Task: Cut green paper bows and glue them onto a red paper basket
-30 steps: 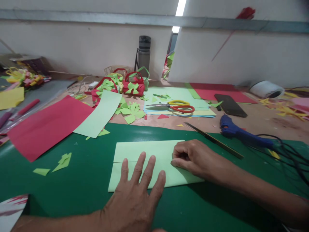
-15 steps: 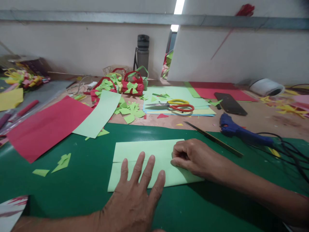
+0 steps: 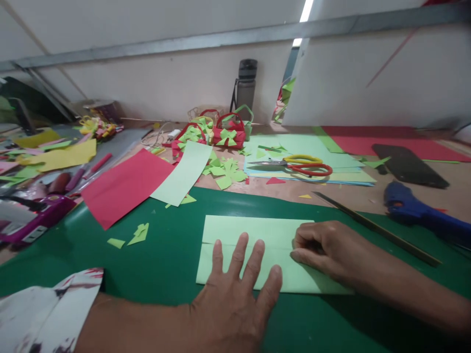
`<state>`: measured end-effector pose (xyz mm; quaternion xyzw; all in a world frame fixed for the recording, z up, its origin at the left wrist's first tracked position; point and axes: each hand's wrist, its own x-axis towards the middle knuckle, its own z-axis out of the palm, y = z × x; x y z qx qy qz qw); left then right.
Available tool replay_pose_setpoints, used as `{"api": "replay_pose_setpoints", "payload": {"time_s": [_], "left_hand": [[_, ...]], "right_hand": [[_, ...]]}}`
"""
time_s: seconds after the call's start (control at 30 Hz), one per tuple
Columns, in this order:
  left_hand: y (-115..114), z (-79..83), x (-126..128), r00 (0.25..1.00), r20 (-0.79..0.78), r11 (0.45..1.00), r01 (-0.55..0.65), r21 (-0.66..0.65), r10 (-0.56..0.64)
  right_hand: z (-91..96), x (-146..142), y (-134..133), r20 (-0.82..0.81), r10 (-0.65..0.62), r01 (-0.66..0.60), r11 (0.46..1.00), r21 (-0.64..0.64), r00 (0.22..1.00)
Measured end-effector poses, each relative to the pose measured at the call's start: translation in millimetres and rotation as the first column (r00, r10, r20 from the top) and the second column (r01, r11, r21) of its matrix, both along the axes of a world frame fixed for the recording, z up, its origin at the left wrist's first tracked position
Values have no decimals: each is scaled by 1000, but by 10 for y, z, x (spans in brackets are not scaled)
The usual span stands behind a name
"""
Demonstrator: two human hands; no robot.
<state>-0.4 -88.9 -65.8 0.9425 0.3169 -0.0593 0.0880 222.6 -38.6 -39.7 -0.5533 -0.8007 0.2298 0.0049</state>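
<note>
A light green folded sheet of paper (image 3: pixel 257 228) lies flat on the green mat, with a seam running along its length. My left hand (image 3: pixel 239 284) rests on its lower middle, fingers spread and stretched out. On the right part of the sheet, my right hand (image 3: pixel 327 247) presses down with curled fingers and the thumb tucked near the forefinger. Nothing shows sticking out of that fist. The sheet's lower right part runs partly beneath the right hand and wrist.
Scissors (image 3: pixel 294 165) lie on stacked paper behind. A thin dark strip (image 3: pixel 379 228) and a blue glue gun (image 3: pixel 423 211) lie right. Red paper (image 3: pixel 127 184), a pale green strip (image 3: pixel 184 171) and scraps (image 3: pixel 138 234) lie left. Small paper baskets (image 3: pixel 228 135) stand near a bottle (image 3: pixel 246 88).
The camera view has turned left, so everything appears shifted to the right. Both hands keep nearly the same places on the folded paper.
</note>
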Motion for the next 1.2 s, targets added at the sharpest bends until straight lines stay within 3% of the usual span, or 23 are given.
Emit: {"api": "replay_pose_setpoints", "payload": {"time_s": [0.3, 0.53, 0.67, 1.0, 1.1, 1.2], "left_hand": [[14, -4, -33, 999, 25, 999, 40, -23, -39], [-17, -335, -104, 990, 124, 989, 44, 143, -62], [-24, -435, -112, 990, 120, 978, 52, 200, -77], [7, -437, -123, 978, 182, 975, 62, 211, -102], [3, -405, -119, 982, 175, 979, 39, 202, -75], [1, -349, -110, 988, 146, 986, 24, 165, -49]], "right_hand": [[66, -35, -9, -8, 0, 0, 1000, -2, 1000], [164, -14, -55, 42, -14, 14, 1000, 1, 999], [179, 56, -123, 66, -56, 55, 998, 14, 996], [202, 178, -299, 82, -205, 196, 975, 107, 975], [190, 235, -341, 87, -246, 227, 957, 183, 966], [148, 244, -429, 86, -321, 278, 905, 322, 943]]}}
